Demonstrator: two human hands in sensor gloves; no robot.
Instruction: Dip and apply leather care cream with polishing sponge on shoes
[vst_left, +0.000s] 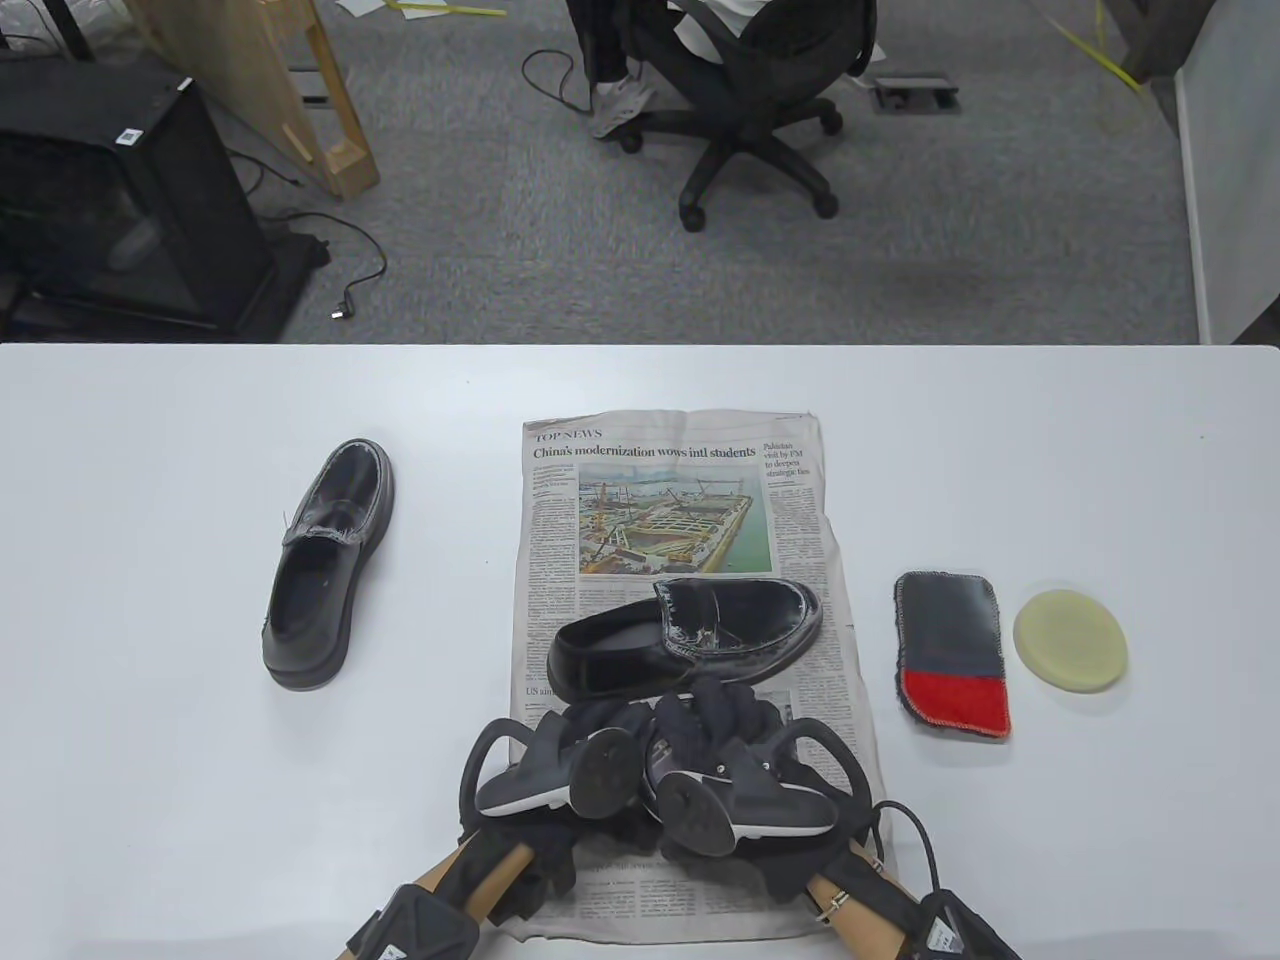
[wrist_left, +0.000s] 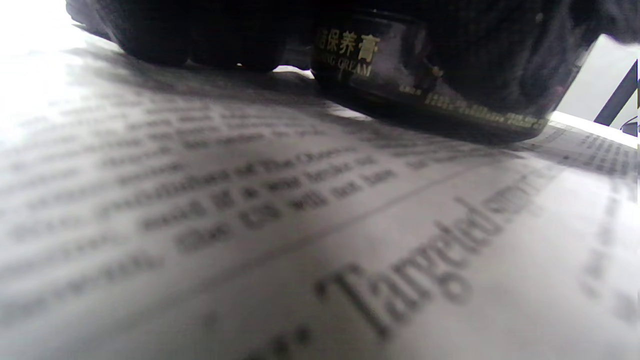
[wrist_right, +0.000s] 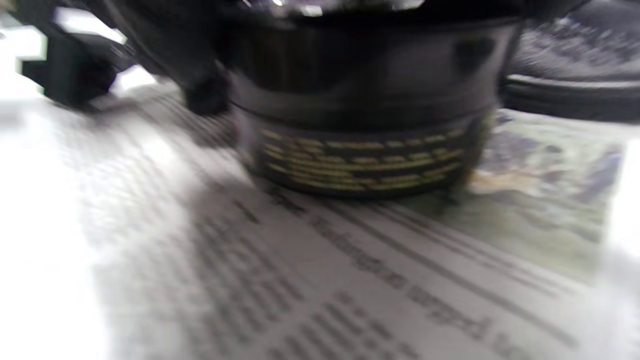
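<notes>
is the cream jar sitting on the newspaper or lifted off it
Touching. The right wrist view shows the cream jar with its base resting flat on the newspaper, no gap beneath.

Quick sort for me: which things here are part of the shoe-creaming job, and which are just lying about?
In the job:
cream jar, both hands around it
left hand
right hand
round sponge
shoe on the newspaper
shoe on the table
newspaper

Lying about:
grey-and-red cloth
office chair
black cabinet
</notes>
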